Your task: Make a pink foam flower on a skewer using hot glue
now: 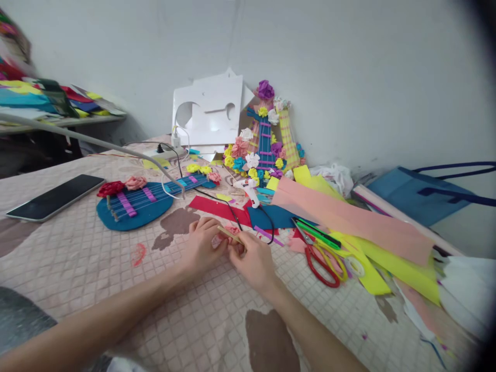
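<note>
Near the middle of the table my left hand (pixel 204 243) and my right hand (pixel 253 258) meet with their fingertips close together. A thin tan wooden stick (pixel 229 233) lies slantwise in my right hand's closed fingers, its upper end reaching toward the left hand. My left fingers are pinched together; what they grip is hidden. A bit of pink paper (pixel 232 230) shows just behind the stick. Beyond the hands lie a red strip (pixel 217 209) and a white glue gun (pixel 250 190) with its cord. Left of them rests a blue guitar-shaped piece (pixel 155 219) with paper flowers and strings.
At right are red-handled scissors (pixel 321 268), a green cutter (pixel 320 233), a tape roll (pixel 354 266) and pink paper sheets (pixel 349 217). A phone (pixel 56 197) lies left. Flower-covered guitars (pixel 265 139) lean on the wall, beside a power strip (pixel 168 154).
</note>
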`<action>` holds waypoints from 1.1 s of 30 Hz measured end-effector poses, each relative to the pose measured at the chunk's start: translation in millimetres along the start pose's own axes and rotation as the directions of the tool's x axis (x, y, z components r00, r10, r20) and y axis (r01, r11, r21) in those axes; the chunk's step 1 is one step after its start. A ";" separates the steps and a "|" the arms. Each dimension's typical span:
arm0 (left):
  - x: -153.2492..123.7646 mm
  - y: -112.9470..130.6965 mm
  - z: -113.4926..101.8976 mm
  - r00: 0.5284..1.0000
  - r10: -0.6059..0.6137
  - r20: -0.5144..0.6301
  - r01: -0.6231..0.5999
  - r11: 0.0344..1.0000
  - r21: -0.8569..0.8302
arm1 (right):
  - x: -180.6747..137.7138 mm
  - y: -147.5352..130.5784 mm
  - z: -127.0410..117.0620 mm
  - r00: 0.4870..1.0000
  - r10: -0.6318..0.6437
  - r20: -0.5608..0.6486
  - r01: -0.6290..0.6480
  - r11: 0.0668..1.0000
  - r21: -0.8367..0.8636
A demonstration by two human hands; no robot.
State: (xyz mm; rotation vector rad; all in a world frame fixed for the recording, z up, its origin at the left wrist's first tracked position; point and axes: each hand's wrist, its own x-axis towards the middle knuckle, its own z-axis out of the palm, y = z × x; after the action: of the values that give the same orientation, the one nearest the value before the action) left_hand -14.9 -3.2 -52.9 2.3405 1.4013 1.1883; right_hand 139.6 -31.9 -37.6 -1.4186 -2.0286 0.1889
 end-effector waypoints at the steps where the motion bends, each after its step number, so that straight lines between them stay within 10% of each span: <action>1: 0.0 -0.3 0.1 1.000 -0.001 0.005 0.001 1.000 -0.002 | 0.2 0.4 1.4 1.000 -0.006 0.000 0.006 1.000 -0.026; 22: -3.9 3.4 -9.0 0.985 0.166 0.052 -0.171 0.976 0.133 | -5.1 18.0 -4.7 0.995 -0.096 0.040 0.101 0.981 -0.164; 33: -5.9 6.9 0.4 0.999 0.038 0.015 -0.038 0.999 -0.002 | -6.0 20.9 -0.8 0.989 -0.130 0.073 0.141 0.972 -0.186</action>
State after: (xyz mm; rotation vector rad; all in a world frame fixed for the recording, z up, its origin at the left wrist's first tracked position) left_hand -11.4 -11.6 -52.9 2.3801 1.3567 1.1788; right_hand 157.8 -28.9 -49.1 -1.3952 -2.2347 -0.0225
